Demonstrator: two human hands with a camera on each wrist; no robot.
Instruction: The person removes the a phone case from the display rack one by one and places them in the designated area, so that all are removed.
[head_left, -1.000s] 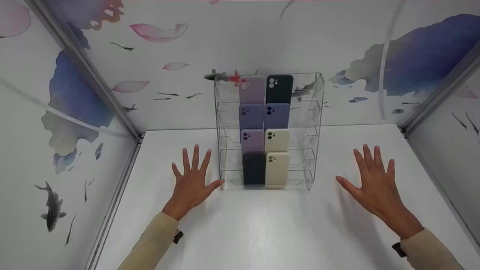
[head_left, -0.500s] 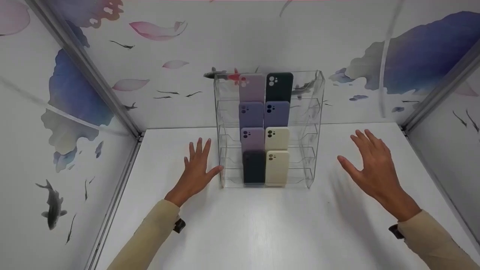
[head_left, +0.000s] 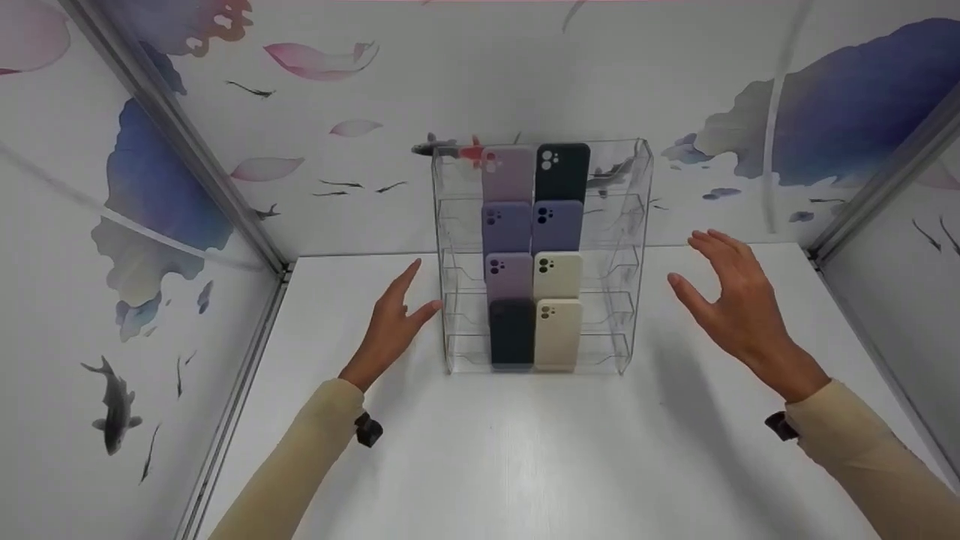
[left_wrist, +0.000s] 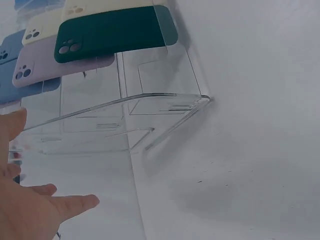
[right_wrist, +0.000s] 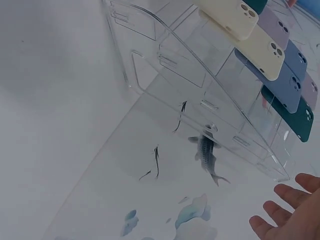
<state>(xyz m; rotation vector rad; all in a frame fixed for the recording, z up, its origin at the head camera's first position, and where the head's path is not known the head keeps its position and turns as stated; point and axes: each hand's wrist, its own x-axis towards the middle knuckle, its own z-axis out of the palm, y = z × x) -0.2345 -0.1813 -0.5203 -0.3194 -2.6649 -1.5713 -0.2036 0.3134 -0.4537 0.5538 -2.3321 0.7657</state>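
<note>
A clear acrylic display rack point(head_left: 616, 281) stands on the white table, holding two columns of phone cases. Lowest are a dark green phone case point(head_left: 512, 334) and a cream phone case point(head_left: 559, 334). Above them sit a lilac case point(head_left: 509, 276) and another cream one, then two blue cases, with a pink-lilac and a dark green case point(head_left: 562, 172) on top. My left hand point(head_left: 394, 319) is turned sideways by the rack's left side, thumb and index finger apart, holding nothing. My right hand point(head_left: 739, 304), empty too, hovers right of the rack with its fingers relaxed.
A white table point(head_left: 495, 450) lies beneath the rack. Behind it rises a back wall point(head_left: 570, 82) painted with fish and petals, and metal-framed side panels point(head_left: 45, 277) flank the table. A small dark device point(head_left: 367, 430) shows at the left wrist.
Both hands have moved forward, away from the body, along the rack's sides. The left hand has rolled from palm-down to edge-on, and the right has turned inward with its fingers less spread.
</note>
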